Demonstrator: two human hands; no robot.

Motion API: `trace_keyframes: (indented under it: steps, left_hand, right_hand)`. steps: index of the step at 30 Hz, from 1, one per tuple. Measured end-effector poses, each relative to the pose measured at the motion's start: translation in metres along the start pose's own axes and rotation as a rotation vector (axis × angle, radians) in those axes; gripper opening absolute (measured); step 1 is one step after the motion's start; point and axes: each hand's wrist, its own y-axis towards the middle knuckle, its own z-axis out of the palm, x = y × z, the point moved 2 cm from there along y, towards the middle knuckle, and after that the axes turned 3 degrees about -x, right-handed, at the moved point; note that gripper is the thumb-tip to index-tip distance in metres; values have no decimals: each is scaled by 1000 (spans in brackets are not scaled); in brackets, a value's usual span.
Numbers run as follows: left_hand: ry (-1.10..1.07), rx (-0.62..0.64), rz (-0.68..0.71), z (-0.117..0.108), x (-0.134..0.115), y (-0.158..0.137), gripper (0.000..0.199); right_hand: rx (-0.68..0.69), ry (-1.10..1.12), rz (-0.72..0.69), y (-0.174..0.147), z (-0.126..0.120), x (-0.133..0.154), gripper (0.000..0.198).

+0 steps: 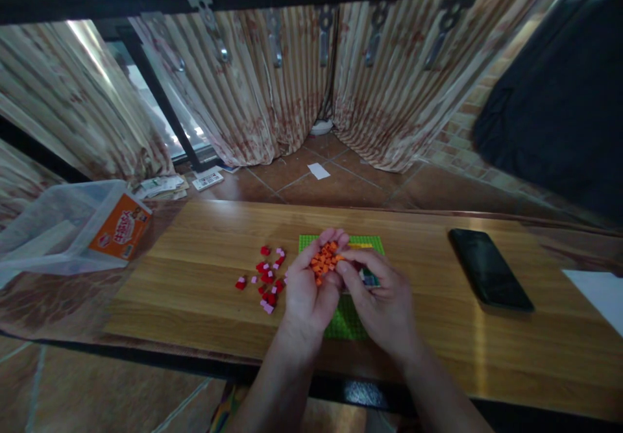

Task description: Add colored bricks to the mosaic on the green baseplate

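A heap of small orange toy bricks (324, 259) lies in the palm of my left hand (309, 293), which is cupped around it. The thumb and forefinger of my right hand (382, 296) pinch at the heap's right side, seemingly on one orange brick. Both hands are above a green studded baseplate (350, 322), covering much of it. Some yellow and dark pieces show on the baseplate behind my right hand. Left of my hands, a loose group of red bricks (267, 277) and pink bricks (267, 307) lies on the wooden board (195, 271).
A clear plastic bin (63, 219) with an orange label stands at the far left. On the right are a black phone (489, 269) and a white sheet (596, 293). Curtains (292, 95) hang beyond the table, and metal hooks (374, 37) hang above.
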Motion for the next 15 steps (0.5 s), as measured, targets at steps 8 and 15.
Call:
trace_keyframes:
  steps: [8,15]
  left_hand:
    - [-69,-77,101,-6,-16,4,21]
    - [-70,-91,125,-12,-22,9,21]
  right_hand:
    - [-214,240,279,6,-17,-27,9]
    - [-74,-85,94,8,-37,-44,21]
